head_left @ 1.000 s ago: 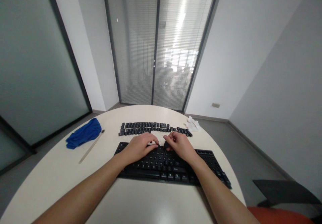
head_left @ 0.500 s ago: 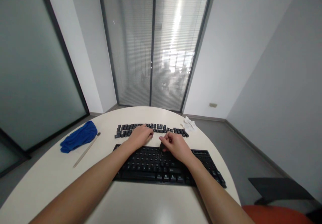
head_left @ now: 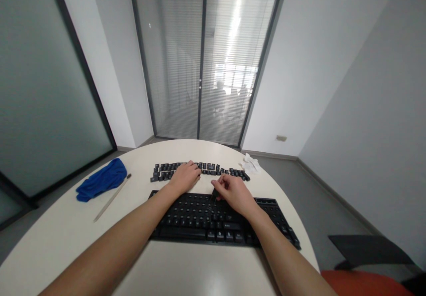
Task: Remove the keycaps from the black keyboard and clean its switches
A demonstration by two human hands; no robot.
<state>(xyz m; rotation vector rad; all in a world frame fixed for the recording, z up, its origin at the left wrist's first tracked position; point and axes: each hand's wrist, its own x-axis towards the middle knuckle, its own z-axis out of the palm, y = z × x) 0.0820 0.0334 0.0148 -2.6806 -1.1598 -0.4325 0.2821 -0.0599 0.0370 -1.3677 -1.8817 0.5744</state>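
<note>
Since a second ago the left hand [head_left: 184,179] has left the black computer keyboard [head_left: 199,216] and gone forward to the curved rows of loose black keycaps [head_left: 213,169] lying beyond it; half a second ago it was already there and has barely shifted since; now it lies palm down on the middle of those rows, fingers curled over the caps, and whether it grips one I cannot tell; the right hand [head_left: 233,193] has stayed over the upper middle of the keyboard, its fingers pinched on a small dark object [head_left: 214,195], too small to say whether it is a keycap or a slim tool, held just above the key rows; both bare forearms run back toward the camera across the keyboard's near edge; the keyboard sits square on the round, pale cream counter [head_left: 66,234], and the loose keycaps lie just past its far edge, apart from it; to the right of the keycaps lies a crumpled white tissue [head_left: 250,163], near the counter's far rim; well to the left lies a bunched blue cloth [head_left: 101,180], with a long, thin, pale stick [head_left: 111,198] just beside it, slanting toward the near left.
</note>
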